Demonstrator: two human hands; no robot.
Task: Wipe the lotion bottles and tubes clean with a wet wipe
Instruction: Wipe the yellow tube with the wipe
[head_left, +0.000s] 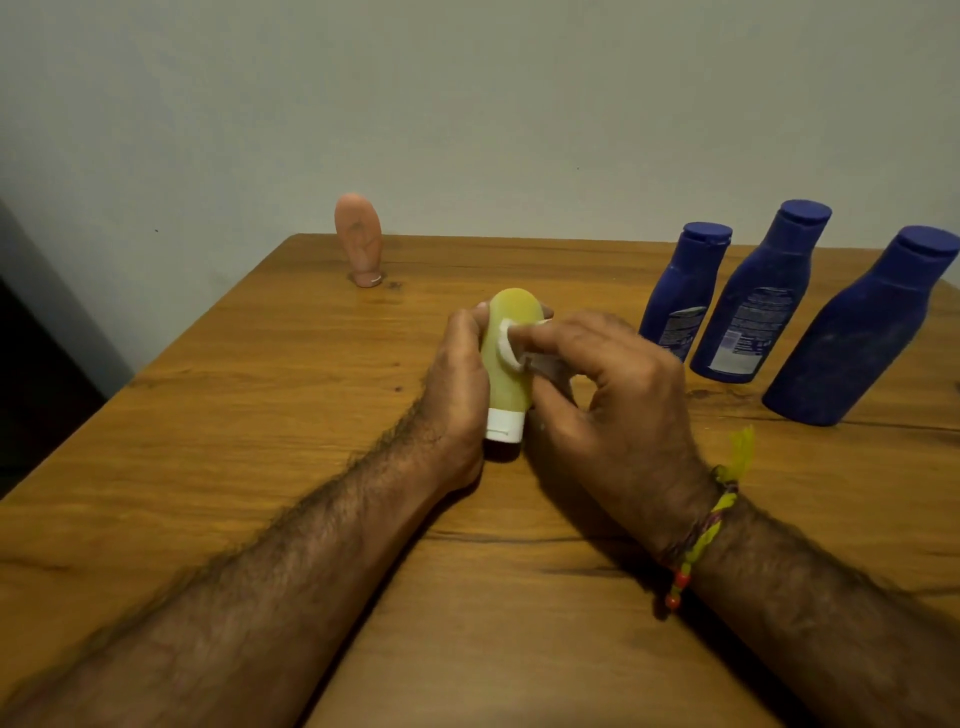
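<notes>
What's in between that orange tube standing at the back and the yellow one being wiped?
Only bare wooden table. In the head view, nothing stands between the orange tube and the yellow tube, which the left hand grips.

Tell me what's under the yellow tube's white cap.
The yellow tube stands cap-down on the wooden table, the left hand gripping it. The cap's underside is hidden.

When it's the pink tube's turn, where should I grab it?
Probably round its middle, from the front, your side. The pink tube stands upright on its cap near the table's far edge, alone, so nothing blocks a hand. Its body looks wider than the cap, so a low grip might tip it.
</notes>
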